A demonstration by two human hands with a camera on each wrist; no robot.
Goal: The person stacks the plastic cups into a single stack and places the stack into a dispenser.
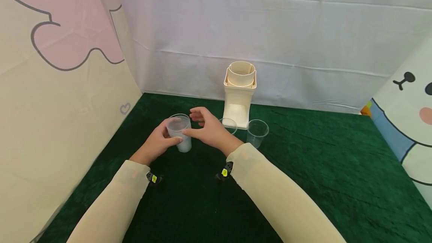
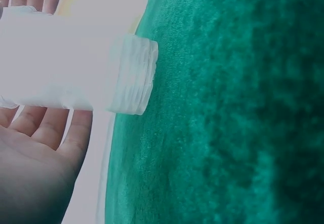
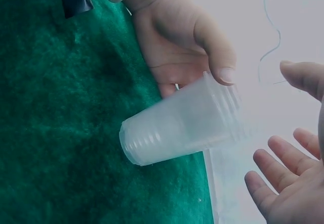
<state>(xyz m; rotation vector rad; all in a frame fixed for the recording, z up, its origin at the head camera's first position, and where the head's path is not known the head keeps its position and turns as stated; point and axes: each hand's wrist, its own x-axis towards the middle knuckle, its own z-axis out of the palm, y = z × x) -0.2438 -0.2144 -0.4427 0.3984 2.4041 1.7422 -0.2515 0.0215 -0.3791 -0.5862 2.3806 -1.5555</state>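
Note:
My left hand (image 1: pixel 156 140) grips a stack of nested clear plastic cups (image 1: pixel 183 138) from the left, thumb over its near side, rims upward and several of them close together. In the right wrist view the left thumb presses near the rims and the stack (image 3: pixel 172 125) tapers toward its ribbed bottom. My right hand (image 1: pixel 210 130) hovers just right of the rims, thumb close to the cups. Its fingers (image 3: pixel 288 158) spread loosely with nothing between them in the right wrist view. The left wrist view shows the stack's ribbed bottom (image 2: pixel 134 74) over the green cloth.
A cream plastic stand with a round tube holder (image 1: pixel 237 96) stands at the back near the white curtain (image 1: pixel 270 36). One clear cup (image 1: pixel 257 132) is on the green cloth (image 1: pixel 337 160) right of the right hand. Another cup (image 1: pixel 230 125) shows partly behind that hand.

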